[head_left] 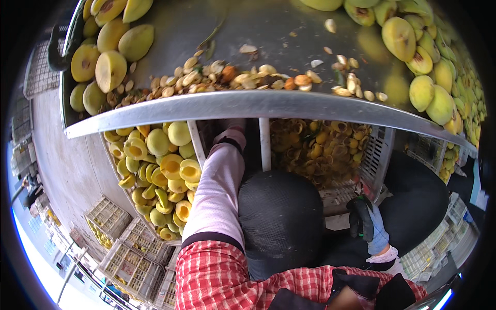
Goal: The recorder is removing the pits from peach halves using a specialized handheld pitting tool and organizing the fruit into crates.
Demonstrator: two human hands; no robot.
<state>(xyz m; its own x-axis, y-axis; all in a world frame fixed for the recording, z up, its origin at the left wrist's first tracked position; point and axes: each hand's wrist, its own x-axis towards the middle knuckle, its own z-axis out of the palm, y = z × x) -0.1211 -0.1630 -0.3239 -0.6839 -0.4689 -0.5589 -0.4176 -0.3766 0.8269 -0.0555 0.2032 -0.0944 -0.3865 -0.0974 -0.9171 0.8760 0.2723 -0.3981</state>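
My left arm, in a pale pink sleeve cover, reaches forward beneath the metal table's rim [289, 103]. Little of my left hand [233, 125] shows there in the shade, and its fingers are hidden. It is nearest the crate of hollowed yellow-green peach halves [170, 166] on its left. My right hand [366, 221], in a black and blue glove, rests over my right leg with its fingers curled. A small metallic piece [359, 189] sticks out at its fingertips, too small to name. Beside it is a crate of yellow peels and scraps [315, 150].
Pits and kernels [191, 80] lie along the table's near edge. Cut peaches are piled at the far left [111, 70], and more are heaped at the right [439, 95]. Stacked plastic crates [137, 253] stand on the floor at the left. White bars [265, 144] divide the space under the table.
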